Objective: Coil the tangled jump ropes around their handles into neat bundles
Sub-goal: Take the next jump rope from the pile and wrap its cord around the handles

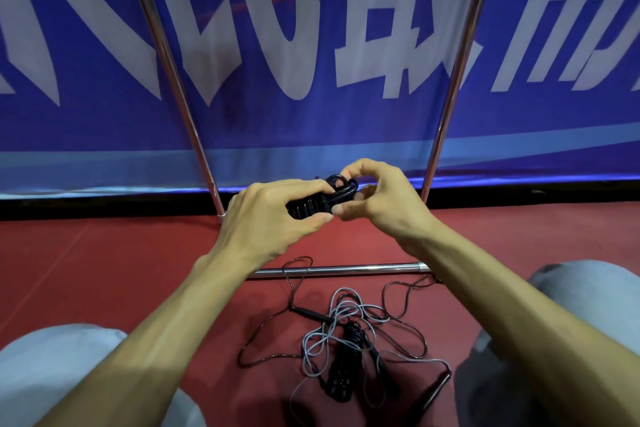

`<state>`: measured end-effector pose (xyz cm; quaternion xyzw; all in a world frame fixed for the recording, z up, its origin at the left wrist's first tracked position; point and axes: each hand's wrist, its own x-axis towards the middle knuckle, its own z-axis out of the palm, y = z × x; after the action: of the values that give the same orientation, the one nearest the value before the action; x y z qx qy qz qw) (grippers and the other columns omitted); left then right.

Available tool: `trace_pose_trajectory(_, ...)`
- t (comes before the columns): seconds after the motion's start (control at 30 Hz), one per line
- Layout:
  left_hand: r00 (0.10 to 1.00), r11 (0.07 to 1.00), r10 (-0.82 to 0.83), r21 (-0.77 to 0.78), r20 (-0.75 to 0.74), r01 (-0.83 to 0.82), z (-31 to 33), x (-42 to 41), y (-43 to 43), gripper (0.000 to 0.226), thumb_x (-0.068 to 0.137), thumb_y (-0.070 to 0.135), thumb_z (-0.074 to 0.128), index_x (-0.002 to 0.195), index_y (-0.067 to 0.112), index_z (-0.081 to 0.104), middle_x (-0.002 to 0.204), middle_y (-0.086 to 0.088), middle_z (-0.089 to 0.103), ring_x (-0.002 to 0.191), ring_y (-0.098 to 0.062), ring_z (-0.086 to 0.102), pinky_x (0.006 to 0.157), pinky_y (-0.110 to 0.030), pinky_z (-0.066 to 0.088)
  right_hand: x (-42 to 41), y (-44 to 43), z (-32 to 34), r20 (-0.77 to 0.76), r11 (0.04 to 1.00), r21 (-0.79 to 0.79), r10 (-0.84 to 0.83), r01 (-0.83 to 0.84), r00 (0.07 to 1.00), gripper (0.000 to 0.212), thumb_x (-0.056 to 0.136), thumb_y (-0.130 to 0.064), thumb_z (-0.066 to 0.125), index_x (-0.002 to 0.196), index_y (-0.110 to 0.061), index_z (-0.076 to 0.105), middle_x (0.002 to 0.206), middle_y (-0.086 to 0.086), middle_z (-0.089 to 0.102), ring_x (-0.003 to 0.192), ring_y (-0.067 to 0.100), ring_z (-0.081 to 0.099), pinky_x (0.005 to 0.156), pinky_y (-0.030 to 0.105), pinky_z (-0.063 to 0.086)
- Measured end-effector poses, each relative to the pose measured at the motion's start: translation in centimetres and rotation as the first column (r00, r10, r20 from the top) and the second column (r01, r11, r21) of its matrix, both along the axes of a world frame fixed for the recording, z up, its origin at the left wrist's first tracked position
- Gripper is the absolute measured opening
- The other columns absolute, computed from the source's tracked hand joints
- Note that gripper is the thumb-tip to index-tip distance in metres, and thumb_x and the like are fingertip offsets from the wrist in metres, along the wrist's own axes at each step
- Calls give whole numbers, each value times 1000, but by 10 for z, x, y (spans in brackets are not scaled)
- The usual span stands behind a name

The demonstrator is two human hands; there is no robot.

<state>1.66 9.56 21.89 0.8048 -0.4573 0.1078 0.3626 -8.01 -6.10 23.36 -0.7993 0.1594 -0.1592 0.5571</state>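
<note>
Bundle (313, 206): black rope wound tight round its handles, held in mid-air at frame centre, above the red floor (104, 253).

Left hand (273, 215) grips it from 9 o'clock. Its fingers (304, 186) curl over the top with the thumb underneath, clamped on the coils.

Right hand (377, 198) meets it from 3 o'clock. Its fingers pinch a loop (337, 180) of the same rope, which stands up at the bundle's 3 o'clock end. Whether the loop is tucked under a coil: cannot tell.

Tangle (346, 333) lies on the floor at 6 o'clock of the hands, between the knees (52, 374). Contents:
- grey rope (313, 340) in loose loops
- thin dark rope (266, 326) straying out to 9 and 3 o'clock
- a second black coil (344, 374) in the middle, partly under the grey loops
- one dark handle (436, 388) at the tangle's 5 o'clock, another at its 11 o'clock

Bar (363, 269): chrome, flat on the floor at 12 o'clock of the tangle. One dark loop crosses it.

Banner (311, 135): blue with white characters, fills 12 o'clock.
</note>
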Motion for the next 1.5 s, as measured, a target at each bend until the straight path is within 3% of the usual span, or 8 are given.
trace_pose_trajectory(0.17,989,995,-51,-90,-141,39,-4,3,-4,36,64,55,70,99,51,62,83,21,69,69,-6,63,69,-32,54,-3,-5,10,112,940,303,130,-158,985,17,90,-17,61,79,-10,52,52,-12,54,46,4,47,54,19,39)
trace_pose_trajectory(0.3,917,995,-101,-63,-386,83,-5,6,-11,24,70,37,84,91,38,73,55,9,53,49,-9,45,54,-23,43,3,-13,2,122,948,307,47,-83,991,30,94,-21,56,65,-18,52,60,-2,43,54,12,31,57,27,25)
trace_pose_trajectory(0.63,848,988,-147,-121,-510,99,-10,7,-15,20,79,24,79,96,34,74,70,8,63,62,-2,50,65,-20,45,9,-23,7,285,707,703,-185,-74,940,35,100,-23,47,66,-16,42,47,-8,30,42,8,23,51,21,25)
trace_pose_trajectory(0.83,929,996,-22,70,-370,51,-20,-1,-20,61,85,32,72,140,39,46,104,19,61,92,3,56,75,2,34,13,-6,4,242,917,390,-186,80,952,27,91,-18,61,73,-17,42,47,-8,38,42,8,29,46,18,27)
trace_pose_trajectory(1.0,852,986,-121,38,-509,163,-8,7,-24,73,88,26,69,148,39,31,119,11,62,94,5,58,95,-12,43,7,-6,27,245,961,267,-144,76,959,34,92,9,38,118,-14,39,89,2,61,45,7,47,51,16,42)
trace_pose_trajectory(1.13,764,980,-196,-145,-614,136,33,11,-28,56,86,28,70,137,36,48,123,12,59,105,-3,60,100,-24,44,4,-10,64,259,999,44,-17,5,966,35,94,8,40,117,-18,36,96,1,42,59,9,46,57,17,45)
trace_pose_trajectory(1.27,838,941,-252,-325,-485,95,97,4,-37,18,90,20,67,102,32,70,101,10,71,91,0,65,92,-22,49,-3,-13,118,336,989,-138,93,-48,937,33,95,7,42,115,-15,30,100,3,38,57,1,49,59,14,45)
trace_pose_trajectory(1.5,932,910,-236,-398,-275,114,195,-10,-52,18,90,19,67,83,36,70,90,8,72,88,-7,68,83,-22,51,-7,-19,209,516,952,-305,191,-30,835,37,94,6,46,107,-27,34,98,7,41,65,13,51,59,17,47)
